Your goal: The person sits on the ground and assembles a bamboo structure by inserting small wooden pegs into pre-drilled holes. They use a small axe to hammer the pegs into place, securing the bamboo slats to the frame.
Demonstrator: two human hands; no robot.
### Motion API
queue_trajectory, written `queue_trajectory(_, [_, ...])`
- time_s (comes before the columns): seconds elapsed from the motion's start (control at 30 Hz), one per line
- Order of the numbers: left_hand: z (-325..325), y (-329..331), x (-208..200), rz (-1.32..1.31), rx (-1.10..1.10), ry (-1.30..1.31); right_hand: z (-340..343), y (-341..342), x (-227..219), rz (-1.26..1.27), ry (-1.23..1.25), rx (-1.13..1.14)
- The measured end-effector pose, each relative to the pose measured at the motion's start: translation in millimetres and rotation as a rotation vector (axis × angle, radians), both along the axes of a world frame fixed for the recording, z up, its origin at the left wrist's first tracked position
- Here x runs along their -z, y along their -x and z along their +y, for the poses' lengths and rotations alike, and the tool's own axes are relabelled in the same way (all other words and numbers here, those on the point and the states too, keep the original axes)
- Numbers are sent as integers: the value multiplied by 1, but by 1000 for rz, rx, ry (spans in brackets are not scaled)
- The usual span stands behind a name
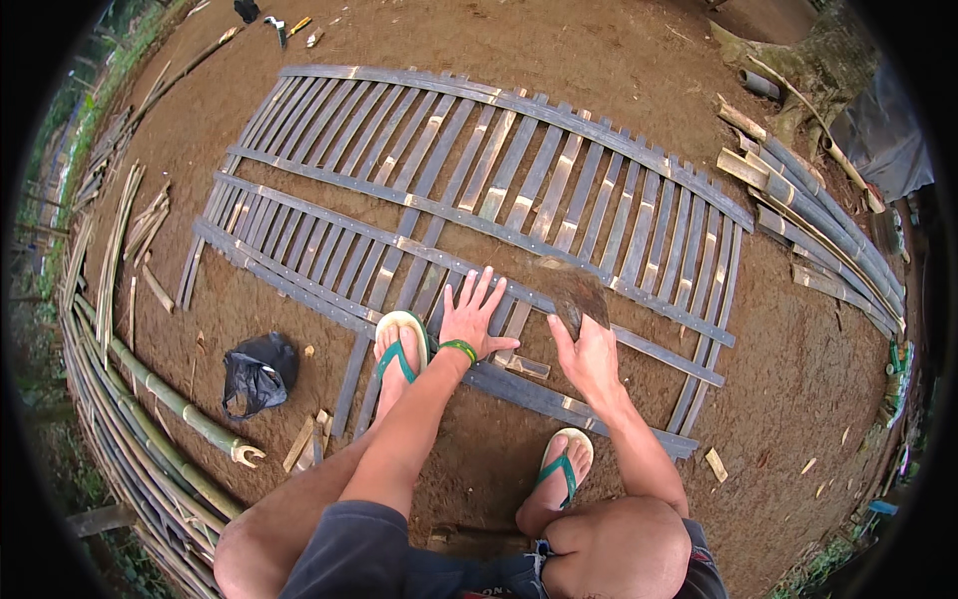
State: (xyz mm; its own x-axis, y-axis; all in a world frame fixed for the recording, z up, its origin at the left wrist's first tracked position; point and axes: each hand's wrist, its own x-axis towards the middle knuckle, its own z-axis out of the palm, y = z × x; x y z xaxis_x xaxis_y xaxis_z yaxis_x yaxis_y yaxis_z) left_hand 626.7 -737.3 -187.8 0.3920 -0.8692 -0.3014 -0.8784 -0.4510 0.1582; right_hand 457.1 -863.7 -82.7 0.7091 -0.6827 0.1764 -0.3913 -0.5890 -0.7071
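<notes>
A long panel of dark split-bamboo slats (519, 190) nailed across rails lies on the soil in front of me. My left hand (473, 321), with a green and yellow band on its wrist, rests with spread fingers on the lower rails and slats. In my right hand (591, 364) is a broad-bladed machete (571, 290). Its dark, brownish blade points away from me over the middle rails; the handle is mostly hidden by my fingers. A short bamboo offcut (526, 365) lies between my hands. My left sandalled foot (401, 344) is at the panel's near edge.
A black plastic bag (261, 374) sits to my left. Bamboo poles (185, 409) are heaped along the left side, and cut bamboo lengths (818, 225) lie at the right by a tree base (823, 65). Hand tools (279, 32) lie at the far left. Wood scraps (717, 464) dot the soil.
</notes>
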Motion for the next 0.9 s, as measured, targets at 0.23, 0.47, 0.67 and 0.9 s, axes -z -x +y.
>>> queue_trajectory(0.23, [-9,5,5,6,19,67,-11,14,72,479,-73,48])
queue_trajectory(0.47, [-2,0,0,41,-3,-7,10,25,42,30,-21,-9])
queue_trajectory(0.67, [-5,2,5,30,-4,-20,-12,8,67,459,-77,-37])
queue_trajectory(0.9, [-8,-1,5,10,26,39,-4,14,85,636,-41,-60])
